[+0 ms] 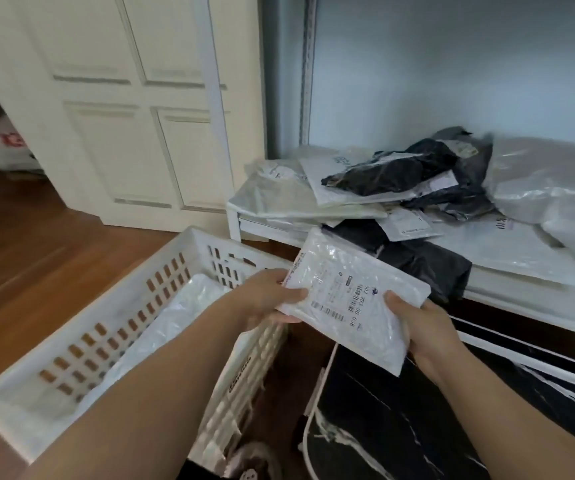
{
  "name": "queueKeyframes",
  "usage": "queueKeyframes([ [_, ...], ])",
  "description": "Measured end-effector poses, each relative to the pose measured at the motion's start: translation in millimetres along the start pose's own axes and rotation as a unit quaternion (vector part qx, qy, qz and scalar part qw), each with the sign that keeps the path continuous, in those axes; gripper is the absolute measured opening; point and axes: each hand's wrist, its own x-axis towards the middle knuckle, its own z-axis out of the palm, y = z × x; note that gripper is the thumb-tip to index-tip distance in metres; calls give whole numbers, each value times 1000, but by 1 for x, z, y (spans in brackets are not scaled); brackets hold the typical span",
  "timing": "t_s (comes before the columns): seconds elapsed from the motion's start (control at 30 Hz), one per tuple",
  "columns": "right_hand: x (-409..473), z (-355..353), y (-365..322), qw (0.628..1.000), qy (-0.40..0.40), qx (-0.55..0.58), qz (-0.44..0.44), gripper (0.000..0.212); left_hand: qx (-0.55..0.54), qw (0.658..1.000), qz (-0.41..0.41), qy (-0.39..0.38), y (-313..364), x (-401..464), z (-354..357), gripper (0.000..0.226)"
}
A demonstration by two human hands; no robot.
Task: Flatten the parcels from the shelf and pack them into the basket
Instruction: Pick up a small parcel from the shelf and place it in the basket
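I hold a white bubble-wrap parcel (352,296) with a printed label in both hands, in the air between the shelf and the basket. My left hand (268,299) grips its left edge and my right hand (424,327) grips its lower right edge. The white slotted plastic basket (81,344) stands on the floor at lower left, with a white parcel (175,320) lying inside it. On the white shelf (508,292) to the right lies a pile of several parcels, white ones (289,195) and black ones (397,168).
A cream panelled door (133,109) stands open behind the basket. Wooden floor (19,244) spreads to the left. A black marble-patterned surface (417,420) with a white rim sits below the shelf at lower right. A large clear-plastic parcel (553,192) fills the shelf's right end.
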Motion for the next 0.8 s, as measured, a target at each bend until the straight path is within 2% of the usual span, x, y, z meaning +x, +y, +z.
queueKeyframes([
  [0.17, 15, 88, -3, 993, -53, -85, -65, 8, -172, 974, 3, 150, -19, 5, -79, 14],
  [0.3, 34, 140, 10, 981, -24, -164, -106, 27, -199, 955, -16, 220, -41, 13, -125, 12],
  [0.4, 52, 164, 25, 949, -17, -286, -130, 23, -215, 929, -50, 296, -69, 27, -164, 20],
  [0.47, 63, 174, 35, 898, -57, -409, -153, 16, -216, 907, -81, 353, -91, 38, -182, 22],
  [0.53, 76, 183, 49, 827, -106, -525, -170, 31, -189, 890, -121, 398, -118, 53, -195, 19],
  [0.6, 89, 191, 64, 753, -125, -620, -182, 51, -110, 886, -155, 422, -140, 71, -199, 20],
  [0.67, 103, 201, 75, 666, -124, -714, -178, 73, -33, 886, -184, 424, -157, 90, -198, 26],
  [0.7, 109, 207, 81, 633, -128, -744, -172, 81, 8, 885, -196, 423, -164, 99, -194, 26],
  [0.8, 124, 217, 91, 566, -145, -789, -189, 85, 99, 898, -177, 391, -167, 124, -175, 33],
])
